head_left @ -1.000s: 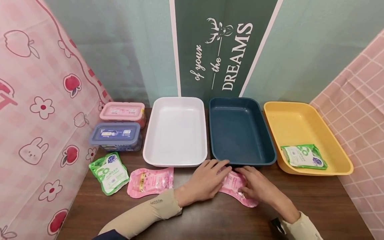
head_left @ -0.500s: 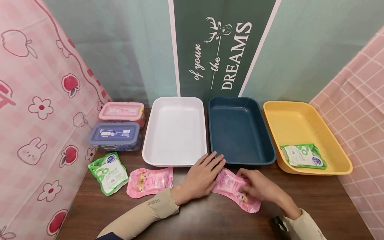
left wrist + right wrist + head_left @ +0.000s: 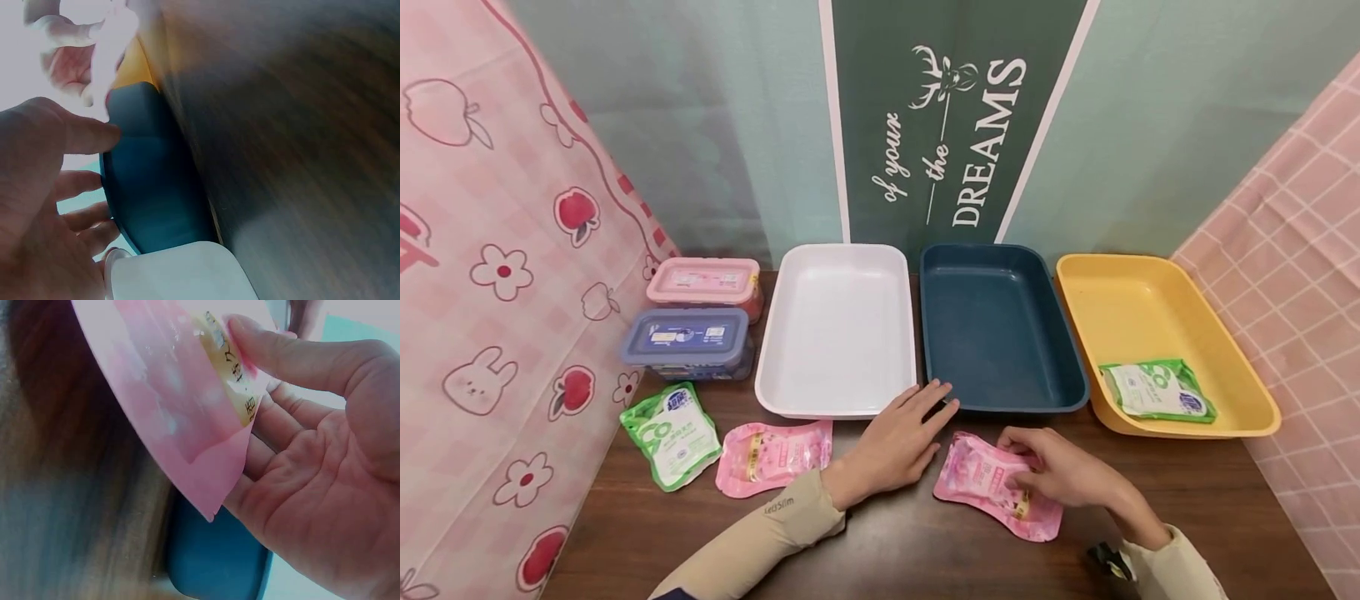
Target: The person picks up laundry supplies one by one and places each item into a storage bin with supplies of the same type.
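On the dark wooden worktop (image 3: 925, 542) I count three shallow rectangular plastic trays in a row: one white (image 3: 838, 329), one dark blue (image 3: 1000, 325), one yellow (image 3: 1157, 333). There are two pink soft plastic pouches: one lies flat near my left forearm (image 3: 775, 457), the other (image 3: 992, 483) sits in front of the blue tray under my right hand (image 3: 1060, 471), whose thumb and curled fingers pinch its edge, as the right wrist view shows. There are two green-and-white pouches: one (image 3: 672, 432) at the left of the worktop, one (image 3: 1157, 390) inside the yellow tray at its near end. Two lidded plastic boxes stand at far left, one pink (image 3: 706, 283) behind one blue-grey (image 3: 688, 342). My left hand (image 3: 898, 437) rests flat on the worktop, fingers straight and spread, holding nothing, fingertips near the gap between the white and blue trays. The held pouch's print is blurred; the left wrist view is overexposed and smeared.
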A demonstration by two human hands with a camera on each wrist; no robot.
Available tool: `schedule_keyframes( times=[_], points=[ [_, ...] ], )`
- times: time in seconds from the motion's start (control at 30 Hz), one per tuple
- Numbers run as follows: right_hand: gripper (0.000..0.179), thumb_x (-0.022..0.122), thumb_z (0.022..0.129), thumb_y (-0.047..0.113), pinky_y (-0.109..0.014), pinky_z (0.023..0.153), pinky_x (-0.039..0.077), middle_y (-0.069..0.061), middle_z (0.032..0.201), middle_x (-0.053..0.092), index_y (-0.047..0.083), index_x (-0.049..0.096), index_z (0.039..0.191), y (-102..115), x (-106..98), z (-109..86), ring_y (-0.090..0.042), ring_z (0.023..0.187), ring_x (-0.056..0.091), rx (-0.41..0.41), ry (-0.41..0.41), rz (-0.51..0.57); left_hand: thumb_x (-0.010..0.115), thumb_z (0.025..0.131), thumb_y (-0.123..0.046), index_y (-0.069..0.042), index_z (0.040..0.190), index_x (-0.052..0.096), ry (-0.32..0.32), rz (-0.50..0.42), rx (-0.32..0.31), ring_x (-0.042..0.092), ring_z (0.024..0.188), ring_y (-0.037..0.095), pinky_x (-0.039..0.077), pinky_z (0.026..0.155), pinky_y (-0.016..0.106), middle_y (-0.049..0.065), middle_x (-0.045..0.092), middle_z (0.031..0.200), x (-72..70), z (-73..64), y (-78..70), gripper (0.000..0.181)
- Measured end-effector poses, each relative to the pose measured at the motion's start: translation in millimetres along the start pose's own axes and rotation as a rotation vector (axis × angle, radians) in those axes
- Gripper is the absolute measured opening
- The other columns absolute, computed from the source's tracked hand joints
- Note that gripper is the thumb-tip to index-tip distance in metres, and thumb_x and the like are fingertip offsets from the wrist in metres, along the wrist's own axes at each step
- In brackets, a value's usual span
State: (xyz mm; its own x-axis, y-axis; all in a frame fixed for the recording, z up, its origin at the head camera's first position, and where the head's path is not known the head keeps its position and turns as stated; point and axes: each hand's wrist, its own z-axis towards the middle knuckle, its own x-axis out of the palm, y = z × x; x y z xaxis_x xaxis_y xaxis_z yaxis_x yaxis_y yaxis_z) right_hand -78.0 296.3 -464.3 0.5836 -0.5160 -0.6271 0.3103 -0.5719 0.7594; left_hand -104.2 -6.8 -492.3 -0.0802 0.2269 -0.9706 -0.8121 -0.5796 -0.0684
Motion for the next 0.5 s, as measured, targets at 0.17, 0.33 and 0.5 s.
schedule_keyframes(
  times=[0.17,0.33,0.5],
  points=[
    [0.022,0.081,0.096,0.02,-0.025,0.072,0.049,0.009,0.093,0.065,0.022,0.064,0.111,8,-9,-3.9,-0.004,0.084,0.059,-0.02,0.012,0.0,0.075,0.099,-0.027,-0.009,0.157,0.051,-0.066,-0.049,0.004,0.039,0.157,0.032,0.031,0.13,0.042,0.016,0.046,0.162,2.4,0.0,-0.3,0.066],
    [0.021,0.079,0.098,0.022,-0.025,0.071,0.049,0.01,0.093,0.065,0.023,0.064,0.112,16,-20,-3.8,-0.005,0.083,0.059,0.011,0.028,-0.013,0.076,0.097,-0.025,-0.008,0.153,0.055,-0.107,-0.038,0.007,0.045,0.153,0.032,0.035,0.128,0.041,0.015,0.055,0.154,1.0,1.1,1.0,0.062],
    [0.02,0.077,0.099,0.02,-0.024,0.068,0.049,0.01,0.092,0.065,0.022,0.065,0.116,23,-30,-3.4,-0.005,0.08,0.059,0.012,0.028,-0.025,0.075,0.098,-0.025,-0.007,0.152,0.056,-0.112,-0.031,0.012,0.045,0.153,0.031,0.034,0.128,0.04,0.014,0.056,0.153,1.3,0.7,1.4,0.06]
  ],
)
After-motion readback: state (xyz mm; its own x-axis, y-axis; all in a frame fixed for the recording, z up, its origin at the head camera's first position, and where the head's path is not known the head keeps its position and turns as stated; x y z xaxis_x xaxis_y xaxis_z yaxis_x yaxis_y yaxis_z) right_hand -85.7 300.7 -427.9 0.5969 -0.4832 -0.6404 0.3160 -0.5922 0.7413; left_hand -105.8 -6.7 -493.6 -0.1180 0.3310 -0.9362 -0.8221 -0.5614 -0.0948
